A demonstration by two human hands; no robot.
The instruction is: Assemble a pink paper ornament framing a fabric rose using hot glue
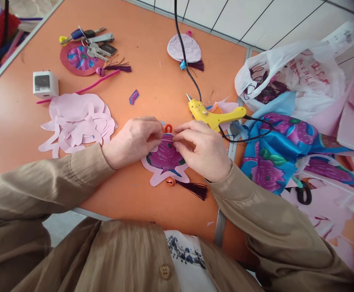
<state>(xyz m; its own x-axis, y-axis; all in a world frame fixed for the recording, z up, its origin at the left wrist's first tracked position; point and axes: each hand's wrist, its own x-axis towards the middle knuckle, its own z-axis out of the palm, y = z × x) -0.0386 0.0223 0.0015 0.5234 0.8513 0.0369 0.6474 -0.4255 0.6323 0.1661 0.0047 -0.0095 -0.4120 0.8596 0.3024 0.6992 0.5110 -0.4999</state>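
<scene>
A fabric ornament (pixel 167 156) lies on the table in front of me, a purple rose print on pale pink felt. It has a red loop (pixel 168 128) at its top, an orange bell (pixel 171 181) below and a dark tassel (pixel 195 189) trailing to the right. My left hand (pixel 137 140) is closed in a pinch at its upper left edge. From the other side, my right hand (pixel 203 148) pinches the upper right edge between thumb and fingers. A thin pale line runs between the fingertips; whether it is a strip or the felt's edge I cannot tell.
A yellow glue gun (pixel 212 115) with a black cord lies beyond my right hand. Pink felt pieces (pixel 79 121) are stacked at left, near a white charger (pixel 45 84) and keys (pixel 96 46). Printed fabric (pixel 274 162) and a plastic bag (pixel 310 77) crowd the right.
</scene>
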